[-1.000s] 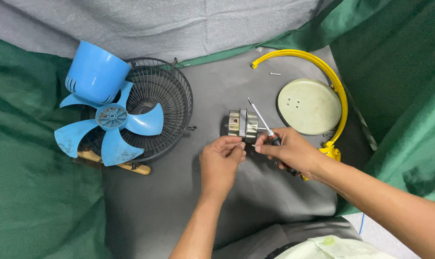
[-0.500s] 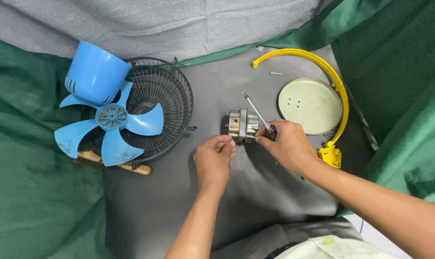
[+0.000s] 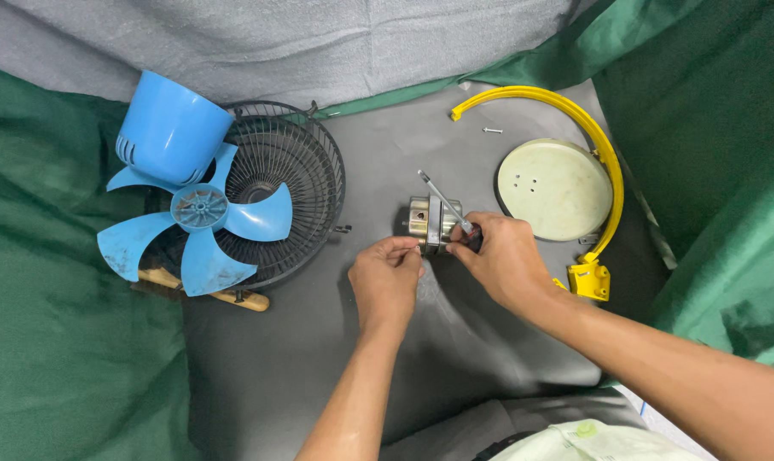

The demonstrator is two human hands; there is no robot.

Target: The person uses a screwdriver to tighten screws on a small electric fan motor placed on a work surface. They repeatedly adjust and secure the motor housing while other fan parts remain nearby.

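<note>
The small metal motor [image 3: 428,224] sits mid-counter on the grey sheet [image 3: 319,358]. The left hand [image 3: 385,280] pinches its near edge, fingers closed on it. The right hand [image 3: 505,259] grips a screwdriver [image 3: 442,201], fingers wrapped tight, shaft angled over the motor. The blue fan blade [image 3: 195,224] and black wire grille [image 3: 297,171] lie well apart to the left.

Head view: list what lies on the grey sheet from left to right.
Blue fan blade → black wire guard → left hand → metal motor → right hand → pale round disc → yellow bracket.
</note>
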